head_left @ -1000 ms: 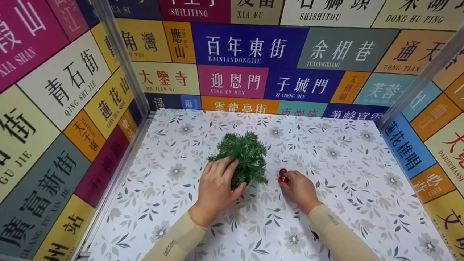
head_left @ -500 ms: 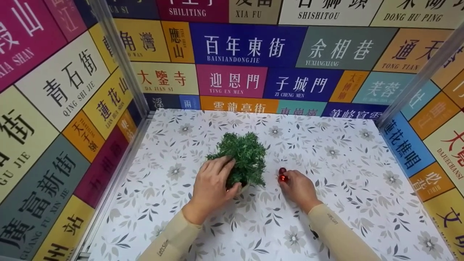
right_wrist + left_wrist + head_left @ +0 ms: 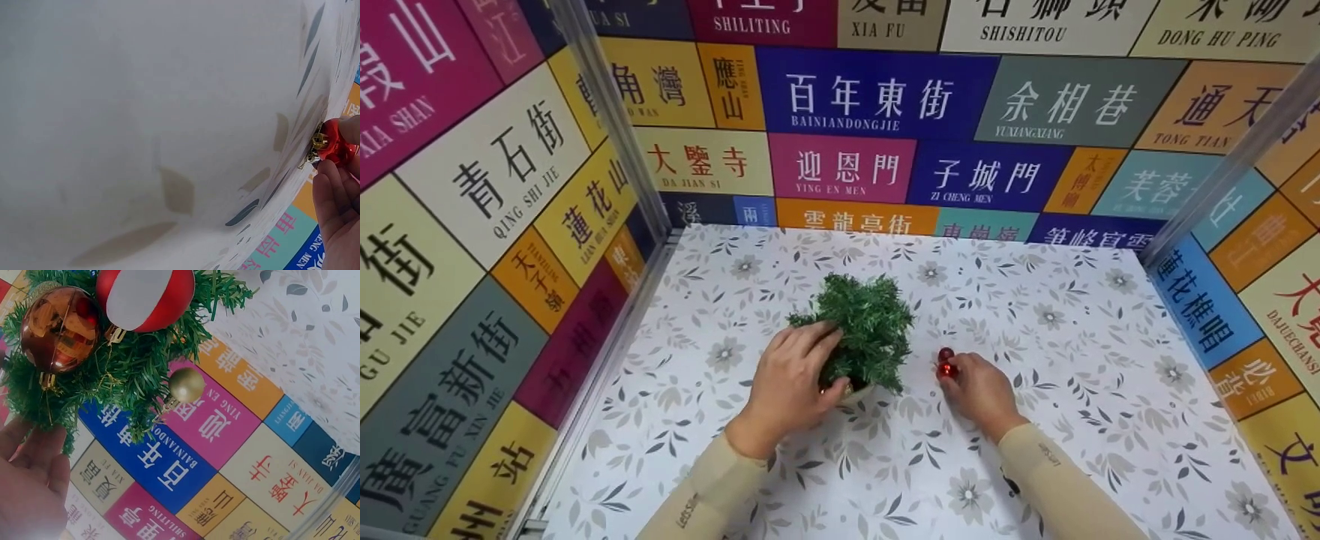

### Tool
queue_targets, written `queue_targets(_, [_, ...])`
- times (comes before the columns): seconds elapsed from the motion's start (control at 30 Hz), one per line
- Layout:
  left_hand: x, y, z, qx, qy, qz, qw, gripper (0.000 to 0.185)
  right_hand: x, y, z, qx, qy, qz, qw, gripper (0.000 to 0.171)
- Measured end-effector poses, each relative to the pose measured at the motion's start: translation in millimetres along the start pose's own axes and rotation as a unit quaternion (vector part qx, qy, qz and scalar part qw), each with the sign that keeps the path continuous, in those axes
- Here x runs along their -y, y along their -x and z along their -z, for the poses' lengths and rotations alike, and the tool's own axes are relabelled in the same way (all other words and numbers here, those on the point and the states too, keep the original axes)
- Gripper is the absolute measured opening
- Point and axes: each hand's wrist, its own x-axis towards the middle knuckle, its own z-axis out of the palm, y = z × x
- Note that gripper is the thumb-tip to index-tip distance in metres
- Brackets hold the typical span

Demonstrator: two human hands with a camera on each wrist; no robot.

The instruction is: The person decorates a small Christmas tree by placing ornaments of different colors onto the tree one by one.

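Left hand (image 3: 789, 379) grips small tree (image 3: 866, 330), pot mostly hidden; right hand (image 3: 979, 390) pinches red bauble (image 3: 946, 369).

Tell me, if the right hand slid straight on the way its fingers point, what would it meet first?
The right hand points up-left past the red bauble it pinches; next in line seems to be the small tree, though depth is hard to judge.
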Motion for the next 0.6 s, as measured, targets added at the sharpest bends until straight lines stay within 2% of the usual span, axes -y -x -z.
queue_targets(0.23, [3.8, 0.5, 6.7, 0.018, 0.011, 0.002, 0.9998, 0.060, 1, 0, 0, 0.002, 0.006, -0.008, 1.000, 0.030])
queue_targets(0.6, [11.4, 0.4, 9.0, 0.011, 0.018, -0.017, 0.9996, 0.062, 1, -2, 0, 0.022, 0.002, -0.023, 0.999, 0.032])
